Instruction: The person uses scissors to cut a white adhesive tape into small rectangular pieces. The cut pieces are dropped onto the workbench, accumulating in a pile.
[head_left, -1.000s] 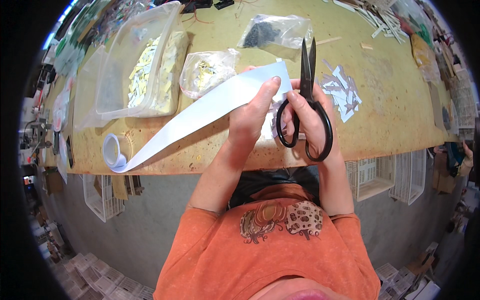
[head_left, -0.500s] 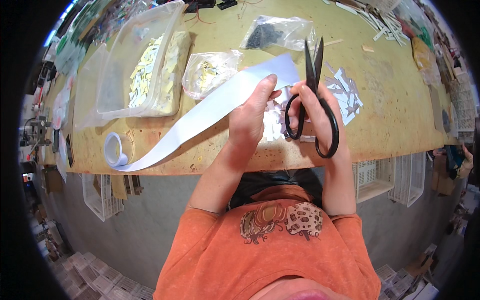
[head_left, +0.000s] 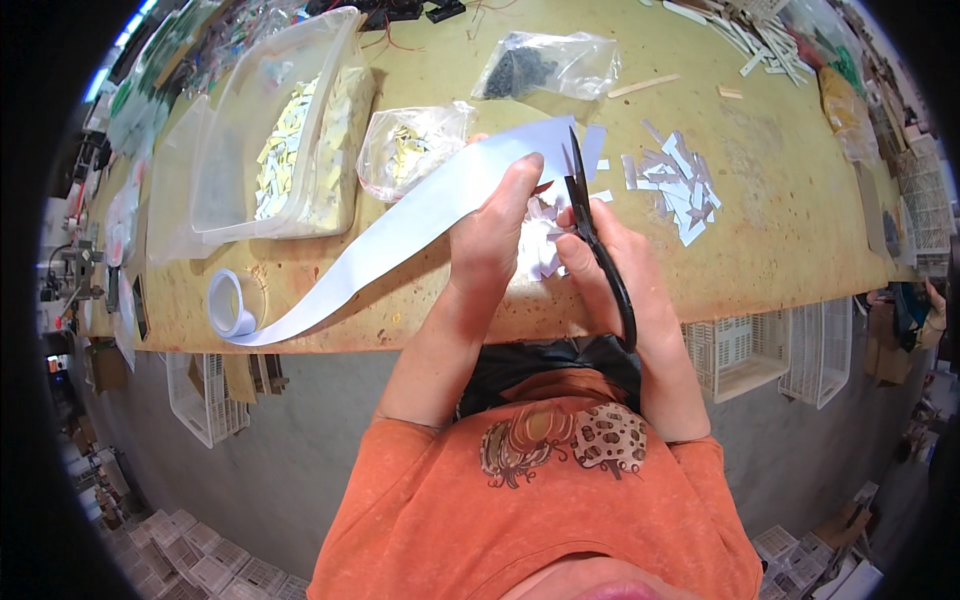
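My left hand is closed on a wide white strip, thumb on top, near the strip's free end. That strip runs down to a white roll standing at the table's front left. Black-handled scissors are in my right hand, blades pointing away from me and at the strip's end. A narrow white piece shows just beyond the blades. Cut white pieces lie beneath and between my hands, partly hidden by them. A second pile of cut strips spreads to the right.
A clear plastic bin of yellow and white pieces stands at left. Beside it sits an open clear bag of similar pieces. Farther back are a bag of dark bits and a wooden stick. White crates stand below the table edge.
The scissors have swung from upright, open and away from the strip to its end, my right hand turning and moving left and down. A narrow piece now shows beside the blades.
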